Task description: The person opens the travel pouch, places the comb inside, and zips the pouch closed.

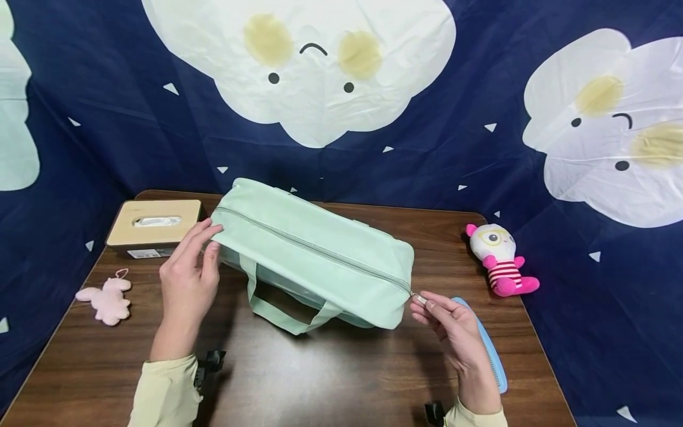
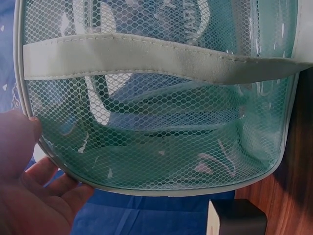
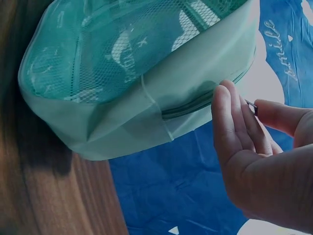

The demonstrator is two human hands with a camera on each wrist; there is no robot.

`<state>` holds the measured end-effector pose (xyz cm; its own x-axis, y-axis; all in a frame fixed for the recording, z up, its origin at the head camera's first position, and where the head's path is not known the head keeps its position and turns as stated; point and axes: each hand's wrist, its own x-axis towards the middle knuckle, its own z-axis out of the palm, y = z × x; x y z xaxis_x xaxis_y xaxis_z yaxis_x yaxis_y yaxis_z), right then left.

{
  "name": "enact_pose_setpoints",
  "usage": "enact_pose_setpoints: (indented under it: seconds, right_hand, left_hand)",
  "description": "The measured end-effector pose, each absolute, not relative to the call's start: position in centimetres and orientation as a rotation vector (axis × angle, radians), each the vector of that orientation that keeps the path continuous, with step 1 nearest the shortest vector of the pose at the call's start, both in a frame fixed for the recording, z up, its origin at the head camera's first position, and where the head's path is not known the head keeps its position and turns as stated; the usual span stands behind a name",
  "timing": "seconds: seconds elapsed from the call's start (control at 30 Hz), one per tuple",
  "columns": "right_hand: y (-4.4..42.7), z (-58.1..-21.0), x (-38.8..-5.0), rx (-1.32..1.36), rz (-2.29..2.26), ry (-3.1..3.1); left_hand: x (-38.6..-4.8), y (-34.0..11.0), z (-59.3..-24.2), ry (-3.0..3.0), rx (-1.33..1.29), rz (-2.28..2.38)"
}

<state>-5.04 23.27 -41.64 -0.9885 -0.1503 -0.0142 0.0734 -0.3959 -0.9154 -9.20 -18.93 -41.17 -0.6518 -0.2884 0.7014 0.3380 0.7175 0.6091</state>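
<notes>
A mint green bag (image 1: 315, 237) stands on the table, its zipper running along the top and looking closed in the head view. My right hand (image 1: 453, 326) pinches the zipper pull (image 1: 420, 298) at the bag's right end; in the right wrist view the pull (image 3: 252, 107) sits between thumb and fingers. My left hand (image 1: 189, 279) touches the bag's left end, thumb and fingers spread at its edge. The left wrist view shows the clear mesh side (image 2: 166, 147) with a strap handle (image 2: 132, 56) across it, and my left hand's fingers (image 2: 61, 188) at the rim.
A tissue box (image 1: 155, 222) stands at the back left, with a pink plush charm (image 1: 109, 300) in front of it. On the right lie a blue comb (image 1: 493, 356), partly behind my right hand, and a pink and white doll (image 1: 501, 261). A patterned curtain (image 1: 480, 59) hangs behind the table.
</notes>
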Motion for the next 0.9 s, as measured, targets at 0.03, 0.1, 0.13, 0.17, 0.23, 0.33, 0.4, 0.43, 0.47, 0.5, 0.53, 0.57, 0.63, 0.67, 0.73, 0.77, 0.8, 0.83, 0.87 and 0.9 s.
enact_pose_setpoints:
  seconds: [0.03, 0.1, 0.13, 0.17, 0.23, 0.33, 0.4, 0.43, 0.47, 0.5, 0.53, 0.57, 0.63, 0.67, 0.73, 0.77, 0.8, 0.83, 0.87, 0.9]
  right_hand:
    - [23.2, -41.5, -5.0, -0.101, -2.516, 1.66]
    - [22.9, -41.1, -4.8, -0.069, -2.502, 1.723]
    - [22.8, -40.9, -4.8, -0.048, -2.492, 1.758]
    - [22.6, -40.7, -4.7, -0.029, -2.483, 1.793]
    - [22.4, -40.4, -4.5, -0.006, -2.476, 1.845]
    - [22.0, -40.0, -4.4, -0.024, -2.488, 1.872]
    - [21.9, -39.8, -4.3, -0.058, -2.499, 1.871]
    - [21.9, -39.7, -4.3, -0.075, -2.501, 1.869]
    - [21.8, -39.6, -4.3, -0.092, -2.503, 1.868]
    - [21.8, -39.5, -4.3, -0.105, -2.502, 1.867]
    - [21.7, -39.4, -4.3, -0.113, -2.501, 1.869]
    - [21.7, -39.4, -4.2, -0.122, -2.498, 1.869]
    - [21.6, -39.2, -4.2, -0.125, -2.492, 1.877]
    - [21.6, -39.1, -4.2, -0.126, -2.488, 1.883]
    - [21.4, -38.9, -4.3, -0.13, -2.48, 1.895]
    - [21.4, -38.8, -4.3, -0.14, -2.479, 1.896]
    - [21.3, -38.7, -4.3, -0.153, -2.478, 1.898]
    - [21.2, -38.6, -4.3, -0.167, -2.478, 1.899]
    - [21.0, -38.6, -4.3, -0.184, -2.479, 1.899]
    - [20.9, -38.5, -4.3, -0.203, -2.478, 1.9]
  left_hand:
    - [-9.2, -18.9, -41.2, -2.085, -0.039, -0.939]
    - [-9.1, -18.9, -41.1, -2.089, -0.04, -0.937]
    - [-9.1, -18.9, -41.1, -2.099, -0.041, -0.935]
    - [-9.1, -18.9, -41.1, -2.105, -0.041, -0.933]
    - [-9.1, -18.9, -41.1, -2.104, -0.04, -0.937]
    - [-9.1, -18.9, -41.1, -2.11, -0.038, -0.933]
    - [-9.1, -18.9, -41.2, -2.101, -0.034, -0.934]
    - [-9.1, -18.9, -41.3, -2.099, -0.033, -0.932]
    - [-9.1, -18.9, -41.3, -2.097, -0.03, -0.932]
    - [-9.1, -19.0, -41.3, -2.095, -0.029, -0.932]
    - [-9.1, -19.0, -41.4, -2.094, -0.029, -0.933]
    - [-9.1, -19.0, -41.4, -2.088, -0.028, -0.938]
    - [-9.1, -19.0, -41.4, -2.085, -0.029, -0.942]
    - [-9.2, -19.0, -41.4, -2.083, -0.029, -0.944]
    - [-9.2, -19.0, -41.4, -2.08, -0.031, -0.944]
    - [-9.1, -19.0, -41.3, -2.08, -0.032, -0.942]
    - [-9.1, -18.9, -41.3, -2.077, -0.032, -0.942]
    - [-9.1, -18.9, -41.3, -2.077, -0.033, -0.943]
    - [-9.1, -18.9, -41.3, -2.077, -0.034, -0.944]
    - [-9.0, -18.9, -41.3, -2.077, -0.034, -0.945]
